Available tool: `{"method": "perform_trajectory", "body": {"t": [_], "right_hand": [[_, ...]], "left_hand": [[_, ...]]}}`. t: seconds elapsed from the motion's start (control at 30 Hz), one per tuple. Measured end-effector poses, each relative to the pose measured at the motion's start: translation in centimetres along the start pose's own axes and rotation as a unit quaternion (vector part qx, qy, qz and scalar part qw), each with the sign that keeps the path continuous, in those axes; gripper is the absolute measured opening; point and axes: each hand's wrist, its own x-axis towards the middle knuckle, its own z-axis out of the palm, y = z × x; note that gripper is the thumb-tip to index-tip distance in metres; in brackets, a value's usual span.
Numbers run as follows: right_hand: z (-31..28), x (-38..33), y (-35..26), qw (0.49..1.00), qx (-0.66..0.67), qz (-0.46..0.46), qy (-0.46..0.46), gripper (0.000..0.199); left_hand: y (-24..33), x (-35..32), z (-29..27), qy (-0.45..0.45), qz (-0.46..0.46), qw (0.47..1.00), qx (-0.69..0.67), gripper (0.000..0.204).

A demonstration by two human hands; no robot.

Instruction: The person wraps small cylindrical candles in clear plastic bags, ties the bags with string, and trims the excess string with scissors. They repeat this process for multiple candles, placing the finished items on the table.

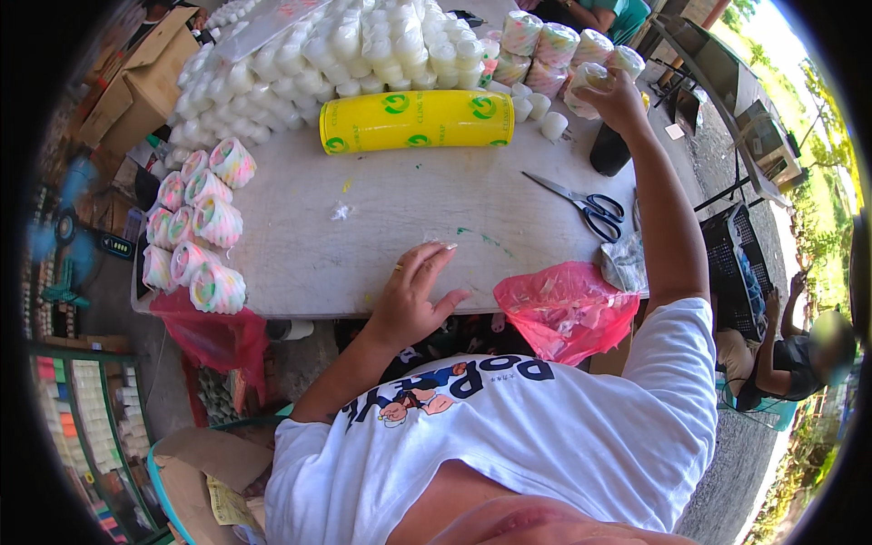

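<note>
At the table's far right, my right hand (614,102) has its fingers round a pale pastel-striped roll (586,80), one of a group of such rolls. My left hand (416,292) lies at the near table edge, its fingers stretched out. A small clear scrap (440,240) shows by its fingertips; I cannot tell whether it is stuck to them. Beyond the left hand lies a yellow roll of cling wrap (418,122). Scissors (589,204) with dark handles rest on the table below my right forearm. Several pastel-striped rolls (218,222) stand stacked at the left edge.
White cylinders (363,54) are piled high along the back. A dark cup-like container (610,150) stands beside my right forearm. A pink plastic bag (568,313) hangs at the front edge, with a grey cloth (623,262) beside it. Another person (786,363) sits at the right.
</note>
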Motion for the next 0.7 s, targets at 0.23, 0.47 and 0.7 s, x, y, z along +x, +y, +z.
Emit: {"method": "perform_trajectory", "body": {"t": [0.23,0.47,0.7], "right_hand": [[4.8,2.8,1.2,0.981,-0.013,0.184,-0.063,0.090],[9.3,2.8,4.9,0.980,0.023,0.199,0.006,0.106],[9.5,1.1,4.6,0.988,0.087,0.111,0.056,0.107]], "left_hand": [[0.0,0.1,-0.2,0.001,0.003,1.000,0.006,0.048],[-0.1,0.1,-0.1,0.002,0.013,1.000,-0.002,0.043],[-0.1,0.1,0.0,0.006,0.014,1.000,-0.001,0.044]]}}
